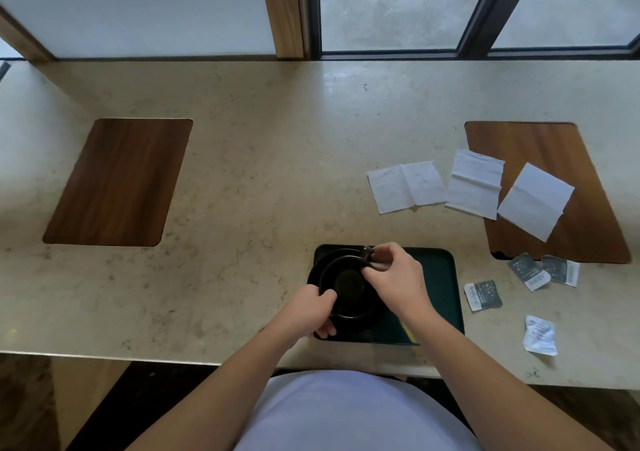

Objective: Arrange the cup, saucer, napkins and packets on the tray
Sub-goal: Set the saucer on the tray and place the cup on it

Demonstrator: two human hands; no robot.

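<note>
Right now we have both hands on the crockery at the left end of the dark green tray [443, 277], which sits at the near edge of the beige stone worktop [259, 173]. We count one black cup [348, 282] and one black saucer [349, 322]; the cup stands in the saucer, and the saucer overhangs the tray's left rim a little. Our left hand [308, 308] is closed over the near left rim of the cup and saucer, thumb on top and fingers curled beneath. Our right hand [398, 277] is pinched shut on the cup's handle [367, 252] at the far right of the cup.

Off the tray we count three white paper napkins, unfolded and lying flat in a row to the far right: the first napkin [405, 187] rests on the stone, the second napkin [474, 183] straddles the edge of the right wooden inlay [561, 145], and the third napkin [535, 201] lies wholly on that inlay. We count four packets near the tray's right side, all on the worktop: a dark packet [483, 294] just beside the tray, two overlapping dark packets [543, 270] farther right, and one crumpled white packet [540, 336] nearest us. A second wooden inlay [117, 182] lies well apart to the left.
</note>
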